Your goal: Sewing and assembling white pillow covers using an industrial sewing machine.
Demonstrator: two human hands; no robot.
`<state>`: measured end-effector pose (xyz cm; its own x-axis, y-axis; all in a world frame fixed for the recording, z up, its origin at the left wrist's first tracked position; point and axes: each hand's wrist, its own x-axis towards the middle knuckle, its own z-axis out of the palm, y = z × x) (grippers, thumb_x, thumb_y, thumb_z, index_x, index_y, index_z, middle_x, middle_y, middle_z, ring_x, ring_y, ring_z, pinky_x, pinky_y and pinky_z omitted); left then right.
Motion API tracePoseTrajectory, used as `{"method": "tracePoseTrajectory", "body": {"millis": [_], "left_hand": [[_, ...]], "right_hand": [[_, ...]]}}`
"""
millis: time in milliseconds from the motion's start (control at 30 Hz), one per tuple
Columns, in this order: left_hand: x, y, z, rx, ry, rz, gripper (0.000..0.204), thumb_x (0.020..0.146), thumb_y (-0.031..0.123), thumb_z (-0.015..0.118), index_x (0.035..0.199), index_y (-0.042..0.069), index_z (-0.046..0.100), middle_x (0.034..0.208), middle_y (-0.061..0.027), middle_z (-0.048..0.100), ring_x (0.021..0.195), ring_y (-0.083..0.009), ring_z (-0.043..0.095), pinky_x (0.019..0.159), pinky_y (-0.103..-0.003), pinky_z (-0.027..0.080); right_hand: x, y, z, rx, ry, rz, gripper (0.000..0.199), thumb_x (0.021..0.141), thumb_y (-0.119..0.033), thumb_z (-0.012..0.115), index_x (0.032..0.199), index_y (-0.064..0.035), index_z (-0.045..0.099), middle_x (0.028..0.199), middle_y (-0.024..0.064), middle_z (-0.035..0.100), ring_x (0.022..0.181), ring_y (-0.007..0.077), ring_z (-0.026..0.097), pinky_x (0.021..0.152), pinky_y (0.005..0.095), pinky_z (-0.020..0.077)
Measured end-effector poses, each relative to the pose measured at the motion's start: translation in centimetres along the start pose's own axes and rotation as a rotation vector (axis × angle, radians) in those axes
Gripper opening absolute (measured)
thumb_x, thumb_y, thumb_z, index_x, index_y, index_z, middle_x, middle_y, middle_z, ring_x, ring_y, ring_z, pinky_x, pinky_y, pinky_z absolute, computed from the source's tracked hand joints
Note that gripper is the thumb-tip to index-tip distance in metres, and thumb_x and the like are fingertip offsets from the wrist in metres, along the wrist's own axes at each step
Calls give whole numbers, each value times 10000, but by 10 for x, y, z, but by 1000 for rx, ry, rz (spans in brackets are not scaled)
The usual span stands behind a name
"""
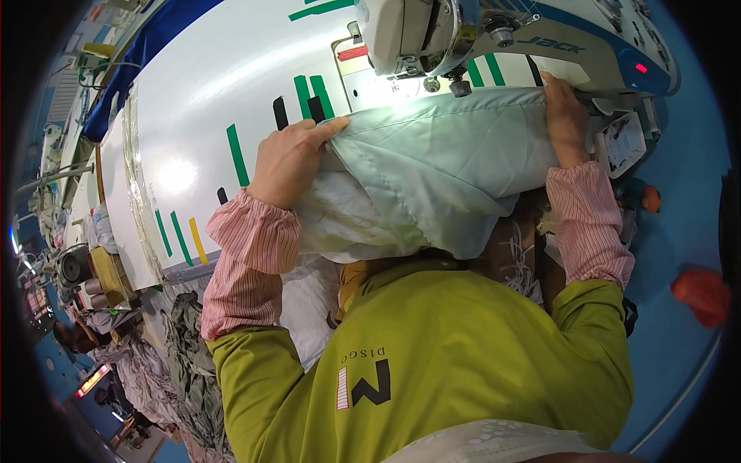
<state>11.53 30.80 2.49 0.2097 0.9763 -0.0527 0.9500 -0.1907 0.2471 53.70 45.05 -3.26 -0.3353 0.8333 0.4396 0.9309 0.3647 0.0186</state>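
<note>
A pale mint-green fabric piece (455,147) is stretched between my two hands, its hemmed edge running across just in front of the sewing machine (432,46). My left hand (289,158) is closed on the fabric's left corner, index finger pointing along the edge. At the far right end, my right hand (566,119) grips the same edge, with some fingers hidden by the cloth. The edge lies close to the machine's needle area, but I cannot tell whether it is under the presser foot. Below, the cloth hangs in loose folds toward my lap.
Green, black and yellow tape strips mark the white tabletop (185,100). Crumpled grey fabric (193,370) and other cloth heaps lie at the left. White threads (521,266) hang below the table edge. A red bag (701,296) rests on the blue floor (687,224) at right.
</note>
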Motion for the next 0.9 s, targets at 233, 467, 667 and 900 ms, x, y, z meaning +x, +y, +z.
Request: {"method": "tracePoseTrajectory", "body": {"millis": [233,467,667,900], "left_hand": [[-8,1,-5,-45,5,-11,435,843,22,550,1200,233,681,772,-82,626,726,-292,622,658,-397,491],[-16,-7,0,-38,0,-17,424,848,52,530,1199,236,679,830,-75,655,743,-298,646,655,-413,506],[-12,0,-1,-44,8,-9,430,846,52,545,1205,251,675,832,-76,656,772,-294,649,677,-409,512],[-4,15,-2,-24,-3,-33,431,827,48,589,1201,243,675,855,-76,652,811,-289,642,701,-401,511]], "right_hand": [[-3,-7,-10,-9,-15,8,256,945,-110,518,1191,-132,586,1049,112,660,904,353,656,749,424,542],[-7,-185,-55,523,-28,-291,326,819,24,537,1123,-48,628,1026,121,640,936,297,629,785,376,531],[-5,-237,-34,548,-31,-465,363,781,17,560,1118,-82,647,1064,53,614,934,230,604,809,328,520],[-2,-217,-31,565,-66,-476,347,802,-21,559,1126,-104,650,1088,33,605,951,227,581,853,329,495]]}}
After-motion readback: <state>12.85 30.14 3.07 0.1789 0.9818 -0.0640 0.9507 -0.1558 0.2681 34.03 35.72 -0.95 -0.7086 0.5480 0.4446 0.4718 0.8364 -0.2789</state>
